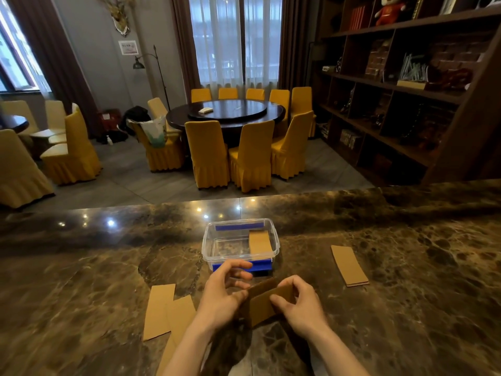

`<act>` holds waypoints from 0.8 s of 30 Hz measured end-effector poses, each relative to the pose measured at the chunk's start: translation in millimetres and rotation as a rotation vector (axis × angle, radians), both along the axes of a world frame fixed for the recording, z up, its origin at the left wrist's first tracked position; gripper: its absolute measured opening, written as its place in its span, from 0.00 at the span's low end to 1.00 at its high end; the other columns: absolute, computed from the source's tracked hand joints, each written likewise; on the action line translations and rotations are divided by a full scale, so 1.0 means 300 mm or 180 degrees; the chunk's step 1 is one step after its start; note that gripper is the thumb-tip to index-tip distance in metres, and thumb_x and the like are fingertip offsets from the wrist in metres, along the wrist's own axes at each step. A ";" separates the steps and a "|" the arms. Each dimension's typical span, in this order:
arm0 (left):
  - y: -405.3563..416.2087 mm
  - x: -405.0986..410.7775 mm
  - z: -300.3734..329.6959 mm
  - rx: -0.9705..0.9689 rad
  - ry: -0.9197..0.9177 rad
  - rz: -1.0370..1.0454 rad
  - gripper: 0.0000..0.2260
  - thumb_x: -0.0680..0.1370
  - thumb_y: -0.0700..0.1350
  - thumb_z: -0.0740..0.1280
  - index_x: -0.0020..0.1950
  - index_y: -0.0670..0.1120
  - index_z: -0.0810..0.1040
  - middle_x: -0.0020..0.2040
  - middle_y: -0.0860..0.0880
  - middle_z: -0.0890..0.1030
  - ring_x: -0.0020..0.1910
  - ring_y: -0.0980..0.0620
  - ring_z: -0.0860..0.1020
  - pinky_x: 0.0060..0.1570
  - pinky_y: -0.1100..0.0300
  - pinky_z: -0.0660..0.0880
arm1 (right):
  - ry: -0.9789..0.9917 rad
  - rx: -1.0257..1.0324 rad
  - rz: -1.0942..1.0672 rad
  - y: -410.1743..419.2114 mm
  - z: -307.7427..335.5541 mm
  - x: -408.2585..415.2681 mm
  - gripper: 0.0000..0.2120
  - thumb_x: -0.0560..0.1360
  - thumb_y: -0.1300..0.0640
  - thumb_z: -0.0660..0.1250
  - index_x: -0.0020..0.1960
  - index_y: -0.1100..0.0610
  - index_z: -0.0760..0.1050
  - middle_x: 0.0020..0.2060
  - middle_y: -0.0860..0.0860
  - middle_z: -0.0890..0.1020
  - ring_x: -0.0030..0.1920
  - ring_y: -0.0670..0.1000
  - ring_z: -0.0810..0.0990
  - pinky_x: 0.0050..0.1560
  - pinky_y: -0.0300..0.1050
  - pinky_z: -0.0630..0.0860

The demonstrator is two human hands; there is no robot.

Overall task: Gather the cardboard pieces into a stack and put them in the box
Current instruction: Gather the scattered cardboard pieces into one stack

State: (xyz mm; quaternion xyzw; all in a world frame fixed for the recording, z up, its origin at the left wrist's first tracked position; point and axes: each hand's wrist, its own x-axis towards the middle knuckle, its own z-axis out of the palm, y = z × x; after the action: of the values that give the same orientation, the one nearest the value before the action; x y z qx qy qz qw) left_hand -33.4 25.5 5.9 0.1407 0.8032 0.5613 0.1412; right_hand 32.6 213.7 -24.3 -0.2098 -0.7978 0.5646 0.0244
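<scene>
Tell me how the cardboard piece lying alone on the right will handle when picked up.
The cardboard piece looks thin and flat, so probably light and fairly stiff. Flush on the polished counter, it may slide before an edge lifts.

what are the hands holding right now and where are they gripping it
Both hands hold a small stack of cardboard pieces above the counter: the left hand pinches its left end, the right hand grips its right end, thumb on the front face.

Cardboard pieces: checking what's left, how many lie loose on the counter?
3: two overlapping brown cardboard strips left of the hands, one right of the box. More may be hidden.
</scene>
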 end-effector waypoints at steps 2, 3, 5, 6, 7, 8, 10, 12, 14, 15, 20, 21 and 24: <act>0.005 0.014 -0.011 -0.0053 -0.0008 -0.0092 0.26 0.72 0.25 0.70 0.58 0.55 0.80 0.55 0.48 0.82 0.51 0.50 0.83 0.55 0.53 0.83 | 0.0111 0.0125 -0.0168 -0.016 -0.009 0.006 0.09 0.73 0.58 0.75 0.46 0.48 0.76 0.46 0.49 0.82 0.49 0.47 0.80 0.50 0.44 0.80; 0.011 0.023 -0.016 -0.0112 0.0003 -0.0131 0.27 0.72 0.26 0.70 0.58 0.56 0.80 0.55 0.49 0.82 0.52 0.52 0.83 0.55 0.53 0.83 | 0.0156 0.0135 -0.0221 -0.021 -0.014 0.008 0.09 0.73 0.58 0.75 0.45 0.49 0.76 0.46 0.48 0.82 0.49 0.47 0.80 0.51 0.44 0.80; 0.023 0.041 -0.023 -0.0223 0.0039 -0.0206 0.27 0.71 0.26 0.70 0.58 0.57 0.79 0.57 0.52 0.81 0.53 0.57 0.82 0.57 0.54 0.83 | 0.0208 0.0182 -0.0273 -0.025 -0.028 0.008 0.11 0.72 0.59 0.76 0.46 0.48 0.75 0.47 0.48 0.82 0.50 0.47 0.80 0.55 0.49 0.81; 0.030 0.051 -0.027 -0.0273 0.0057 -0.0242 0.28 0.71 0.27 0.71 0.59 0.58 0.79 0.57 0.54 0.81 0.53 0.59 0.82 0.57 0.56 0.83 | 0.0196 0.0180 -0.0275 -0.025 -0.032 0.010 0.12 0.72 0.59 0.76 0.46 0.47 0.74 0.48 0.49 0.82 0.50 0.47 0.80 0.56 0.51 0.81; 0.037 0.060 -0.031 -0.0328 0.0085 -0.0266 0.28 0.71 0.28 0.72 0.59 0.59 0.78 0.58 0.56 0.80 0.53 0.60 0.81 0.57 0.59 0.82 | 0.0168 0.0143 -0.0276 -0.026 -0.034 0.012 0.15 0.72 0.58 0.76 0.47 0.45 0.72 0.48 0.49 0.82 0.51 0.48 0.80 0.56 0.52 0.81; 0.045 0.069 -0.035 -0.0395 0.0126 -0.0271 0.28 0.71 0.29 0.73 0.59 0.60 0.78 0.57 0.57 0.80 0.53 0.60 0.81 0.56 0.61 0.82 | 0.0152 0.0091 -0.0287 -0.026 -0.039 0.014 0.17 0.72 0.58 0.76 0.48 0.42 0.70 0.49 0.49 0.82 0.52 0.50 0.80 0.56 0.53 0.82; 0.060 0.082 -0.045 -0.0508 0.0225 -0.0189 0.27 0.72 0.30 0.72 0.59 0.60 0.77 0.55 0.56 0.80 0.52 0.57 0.81 0.55 0.61 0.81 | 0.0175 0.0093 -0.0267 -0.025 -0.043 0.020 0.22 0.72 0.58 0.76 0.50 0.36 0.67 0.50 0.48 0.82 0.55 0.51 0.80 0.57 0.53 0.82; 0.068 0.090 -0.053 -0.0526 0.0262 -0.0099 0.26 0.73 0.30 0.70 0.59 0.60 0.76 0.53 0.55 0.80 0.51 0.57 0.80 0.55 0.60 0.81 | 0.0232 0.0290 -0.0138 -0.022 -0.044 0.023 0.25 0.72 0.59 0.75 0.55 0.33 0.68 0.50 0.45 0.82 0.57 0.50 0.79 0.59 0.52 0.81; 0.069 0.096 -0.058 -0.0526 0.0278 -0.0109 0.26 0.74 0.30 0.70 0.59 0.60 0.76 0.53 0.55 0.80 0.52 0.58 0.80 0.55 0.60 0.81 | 0.0338 0.0605 0.0050 -0.016 -0.038 0.024 0.21 0.73 0.60 0.74 0.56 0.37 0.74 0.50 0.42 0.82 0.57 0.47 0.79 0.60 0.48 0.79; 0.067 0.099 -0.059 -0.0524 0.0293 -0.0115 0.27 0.74 0.30 0.70 0.59 0.61 0.76 0.53 0.55 0.80 0.52 0.59 0.80 0.55 0.61 0.81 | 0.0398 0.0746 0.0125 -0.014 -0.037 0.024 0.18 0.73 0.61 0.73 0.54 0.39 0.77 0.50 0.41 0.82 0.56 0.45 0.79 0.60 0.46 0.78; 0.003 0.074 -0.068 -0.0638 0.0558 0.0596 0.18 0.76 0.41 0.73 0.59 0.60 0.75 0.56 0.59 0.80 0.56 0.60 0.78 0.61 0.55 0.79 | 0.0428 0.0985 0.0148 -0.008 -0.048 0.034 0.11 0.75 0.60 0.71 0.46 0.43 0.79 0.47 0.42 0.82 0.52 0.44 0.79 0.55 0.45 0.76; -0.027 0.064 -0.069 -0.0765 0.0607 0.0883 0.16 0.77 0.44 0.73 0.61 0.59 0.74 0.57 0.58 0.79 0.58 0.57 0.78 0.62 0.51 0.79 | 0.0430 0.0995 0.0135 -0.007 -0.052 0.036 0.10 0.75 0.60 0.71 0.46 0.43 0.78 0.48 0.42 0.82 0.52 0.45 0.79 0.55 0.45 0.76; -0.145 0.042 -0.071 -0.1634 0.0622 0.1609 0.24 0.78 0.55 0.70 0.71 0.53 0.68 0.65 0.49 0.78 0.64 0.48 0.77 0.65 0.49 0.76 | 0.0448 0.0982 0.0131 -0.013 -0.060 0.037 0.11 0.76 0.60 0.71 0.46 0.43 0.78 0.48 0.44 0.82 0.52 0.46 0.79 0.54 0.44 0.75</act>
State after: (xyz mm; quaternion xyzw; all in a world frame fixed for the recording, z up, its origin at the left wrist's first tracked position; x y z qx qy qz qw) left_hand -20.8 -18.0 -15.5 -0.0491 0.9369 0.3427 -0.0485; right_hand 43.8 209.7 -42.3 -0.1472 -0.8755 0.4491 0.1006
